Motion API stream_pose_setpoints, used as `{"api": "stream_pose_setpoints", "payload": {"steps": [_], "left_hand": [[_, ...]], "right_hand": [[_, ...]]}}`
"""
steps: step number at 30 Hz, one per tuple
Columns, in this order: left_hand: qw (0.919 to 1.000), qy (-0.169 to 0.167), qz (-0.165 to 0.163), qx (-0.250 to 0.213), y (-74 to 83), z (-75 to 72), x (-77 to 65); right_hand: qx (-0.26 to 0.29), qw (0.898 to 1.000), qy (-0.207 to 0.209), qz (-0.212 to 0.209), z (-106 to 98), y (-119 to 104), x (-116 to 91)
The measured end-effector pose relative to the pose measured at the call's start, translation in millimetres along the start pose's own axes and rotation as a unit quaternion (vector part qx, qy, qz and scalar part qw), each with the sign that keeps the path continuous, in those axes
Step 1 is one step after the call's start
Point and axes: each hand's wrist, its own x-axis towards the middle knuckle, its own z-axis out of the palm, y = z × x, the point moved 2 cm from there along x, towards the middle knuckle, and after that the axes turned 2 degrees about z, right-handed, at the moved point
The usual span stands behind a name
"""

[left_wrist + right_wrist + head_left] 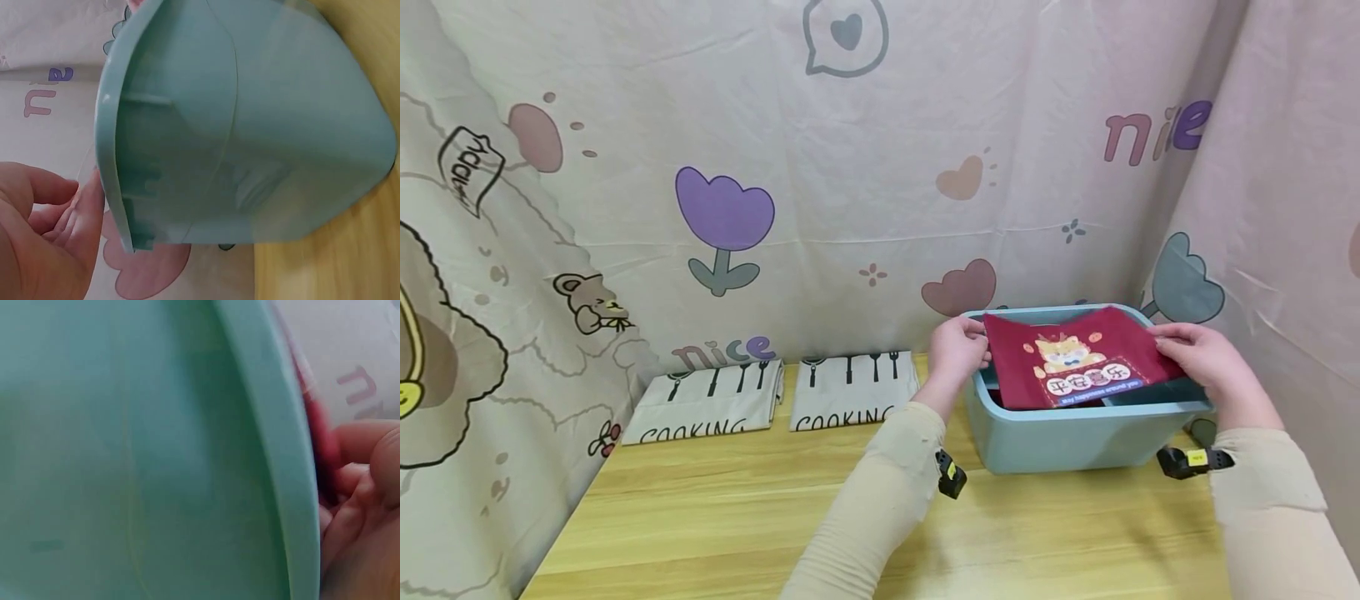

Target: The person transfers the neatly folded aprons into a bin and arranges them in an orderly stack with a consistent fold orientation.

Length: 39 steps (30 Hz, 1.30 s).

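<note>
A dark red cloth-like piece (1022, 358) with a cartoon dog and printed lettering lies over the mouth of a light blue plastic bin (1060, 442), its middle sagging. My right hand (1202, 358) pinches its right edge above the rim; a strip of red (322, 437) shows at those fingertips in the right wrist view. My left hand (957, 357) is at the bin's left rim, beside the piece's left edge. In the left wrist view its fingers (87, 219) touch the rim, the thumb stands slightly apart, and no red shows there; whether it grips the piece is hidden.
Two folded white cloths with black cutlery prints and "COOKING" lettering lie at the back of the wooden table (722, 517): a left cloth (700, 408) and a right cloth (850, 396). A printed curtain (850, 208) hangs behind. Dark contents partly show inside the bin.
</note>
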Motion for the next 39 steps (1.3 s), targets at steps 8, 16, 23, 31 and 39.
{"api": "stream_pose_setpoints", "payload": {"steps": [8,16,23,31,39], "left_hand": [[0.9952,0.007,0.063,0.075,4.2,-12.2,-1.6],[0.9862,-0.004,0.099,0.133,7.0,-20.5,-6.6],[0.9683,-0.030,0.132,0.210,4.0,-25.1,-13.5],[0.9457,-0.065,0.166,0.272,0.4,-27.9,-19.8],[0.9304,-0.076,0.188,0.306,1.1,-32.0,-32.0]], "right_hand": [[-0.164,0.982,0.049,-0.085,3,-20,-8],[-0.157,0.979,0.048,-0.124,12,-38,-17],[-0.158,0.972,0.054,-0.166,22,-54,-25],[-0.172,0.963,0.060,-0.197,31,-72,-36],[-0.178,0.960,0.050,-0.211,39,-85,-43]]}}
